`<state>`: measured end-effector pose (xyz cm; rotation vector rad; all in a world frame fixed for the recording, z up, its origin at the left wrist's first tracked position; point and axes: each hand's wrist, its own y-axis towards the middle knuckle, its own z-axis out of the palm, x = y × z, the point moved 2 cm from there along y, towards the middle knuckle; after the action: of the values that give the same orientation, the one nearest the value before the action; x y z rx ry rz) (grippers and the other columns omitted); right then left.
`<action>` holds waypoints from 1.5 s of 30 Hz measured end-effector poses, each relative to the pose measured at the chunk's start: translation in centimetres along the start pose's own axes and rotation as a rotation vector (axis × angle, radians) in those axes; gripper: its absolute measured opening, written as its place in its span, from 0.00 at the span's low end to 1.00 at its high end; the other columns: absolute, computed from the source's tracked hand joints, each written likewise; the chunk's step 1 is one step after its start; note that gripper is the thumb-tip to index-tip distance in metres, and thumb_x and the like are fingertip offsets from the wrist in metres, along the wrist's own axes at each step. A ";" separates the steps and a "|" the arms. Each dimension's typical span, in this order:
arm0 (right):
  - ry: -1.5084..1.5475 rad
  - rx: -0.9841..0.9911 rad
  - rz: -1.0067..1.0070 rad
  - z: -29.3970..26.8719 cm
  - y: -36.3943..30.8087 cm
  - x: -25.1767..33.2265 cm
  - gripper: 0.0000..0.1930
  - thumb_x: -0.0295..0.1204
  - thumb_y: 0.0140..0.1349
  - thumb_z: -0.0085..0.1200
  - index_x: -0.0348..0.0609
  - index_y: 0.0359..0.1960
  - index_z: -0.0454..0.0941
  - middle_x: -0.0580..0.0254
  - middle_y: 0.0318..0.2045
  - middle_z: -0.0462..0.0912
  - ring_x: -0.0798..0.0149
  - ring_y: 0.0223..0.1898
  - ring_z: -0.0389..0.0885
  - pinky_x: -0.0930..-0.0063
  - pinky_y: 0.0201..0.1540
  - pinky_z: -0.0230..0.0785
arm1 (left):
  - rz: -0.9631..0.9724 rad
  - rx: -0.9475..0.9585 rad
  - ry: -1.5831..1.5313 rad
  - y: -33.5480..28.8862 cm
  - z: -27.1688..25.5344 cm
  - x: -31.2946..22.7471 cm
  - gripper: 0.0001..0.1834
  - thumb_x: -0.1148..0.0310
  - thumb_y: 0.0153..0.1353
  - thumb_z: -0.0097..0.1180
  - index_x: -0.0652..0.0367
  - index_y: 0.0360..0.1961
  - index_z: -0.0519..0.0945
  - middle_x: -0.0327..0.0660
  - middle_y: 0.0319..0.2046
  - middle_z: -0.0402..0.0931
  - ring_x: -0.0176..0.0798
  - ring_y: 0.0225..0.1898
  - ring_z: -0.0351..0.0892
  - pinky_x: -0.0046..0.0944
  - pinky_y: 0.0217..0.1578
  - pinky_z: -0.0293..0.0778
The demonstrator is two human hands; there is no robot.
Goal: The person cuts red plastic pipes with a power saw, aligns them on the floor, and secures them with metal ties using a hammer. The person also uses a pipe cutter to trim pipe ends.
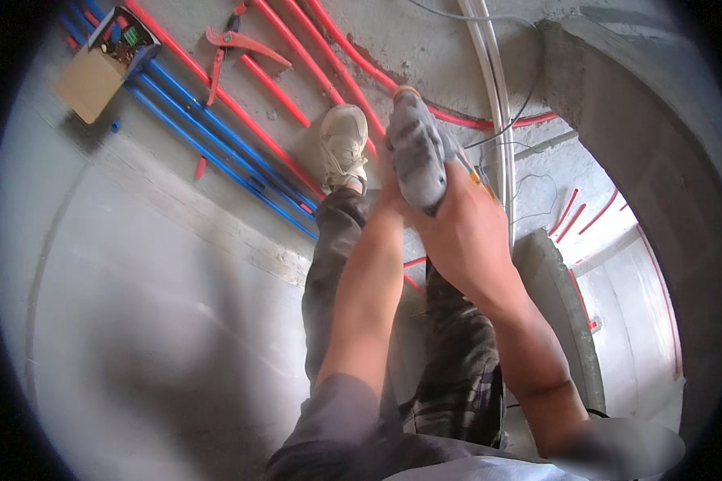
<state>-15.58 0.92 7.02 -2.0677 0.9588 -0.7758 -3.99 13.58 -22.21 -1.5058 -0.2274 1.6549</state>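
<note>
A dusty grey power drill (419,160) with an orange ring at its front end is held out ahead of my legs, pointing away from me. My right hand (465,228) is closed round its handle at the rear. Against the drill's left side lies my left hand (393,196), closed on the tool close to the right hand; its fingers are mostly hidden and somewhat blurred. Whatever the drill's tip touches cannot be made out. Past the drill's front, a red pipe (457,120) curves across the floor.
Red pipes (241,116) and blue pipes (225,148) run along the floor at the left. A red pipe cutter (231,44) lies among them, near an open cardboard box (96,80) of small fittings. White conduits (497,96) rise at the right, beside a concrete ledge (561,297). My shoe (345,144) stands beside the pipes.
</note>
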 end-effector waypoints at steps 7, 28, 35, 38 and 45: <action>0.203 0.022 0.129 0.5 -7.6 -7.0 0.26 0.36 0.58 0.77 0.39 0.52 0.79 0.41 0.38 0.88 0.33 0.44 0.87 0.49 0.45 0.79 | 0.068 -0.147 0.237 -3.8 3.2 0.9 0.20 0.57 0.77 0.50 0.66 0.47 0.81 0.49 0.33 0.82 0.51 0.36 0.85 0.52 0.38 0.78; 1.525 -0.180 0.356 15.0 -5.0 -29.3 0.05 0.23 0.63 0.64 0.36 0.38 0.82 0.66 0.26 0.80 0.70 0.26 0.78 0.73 0.32 0.70 | -0.168 0.010 1.448 1.9 4.6 -5.1 0.33 0.46 0.78 0.30 0.54 0.44 0.87 0.57 0.41 0.88 0.70 0.45 0.85 0.66 0.49 0.76; 1.697 -0.092 0.263 14.3 -6.3 -31.3 0.09 0.23 0.61 0.70 0.38 0.41 0.83 0.67 0.31 0.83 0.71 0.28 0.79 0.73 0.32 0.71 | -0.264 -0.035 1.322 -0.6 6.1 -7.8 0.35 0.42 0.80 0.33 0.60 0.45 0.85 0.60 0.43 0.87 0.72 0.49 0.83 0.65 0.52 0.74; 1.660 -0.053 0.191 12.9 -8.9 -31.4 0.11 0.25 0.59 0.69 0.37 0.42 0.83 0.65 0.32 0.82 0.69 0.30 0.80 0.73 0.35 0.72 | -0.288 -0.022 1.311 -3.6 6.3 -11.0 0.36 0.38 0.79 0.36 0.61 0.49 0.83 0.62 0.45 0.86 0.72 0.52 0.82 0.65 0.54 0.73; 1.652 0.228 0.151 10.7 -4.8 -30.5 0.14 0.31 0.68 0.66 0.39 0.50 0.80 0.64 0.35 0.83 0.68 0.33 0.81 0.70 0.38 0.76 | -0.263 0.035 1.437 -9.8 1.1 -18.2 0.35 0.50 0.63 0.69 0.60 0.62 0.73 0.62 0.50 0.86 0.70 0.56 0.82 0.61 0.57 0.76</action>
<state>-22.27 31.63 -1.76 -0.7682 1.6107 -2.4154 -2.25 7.56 -2.52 -2.1251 0.3752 0.1168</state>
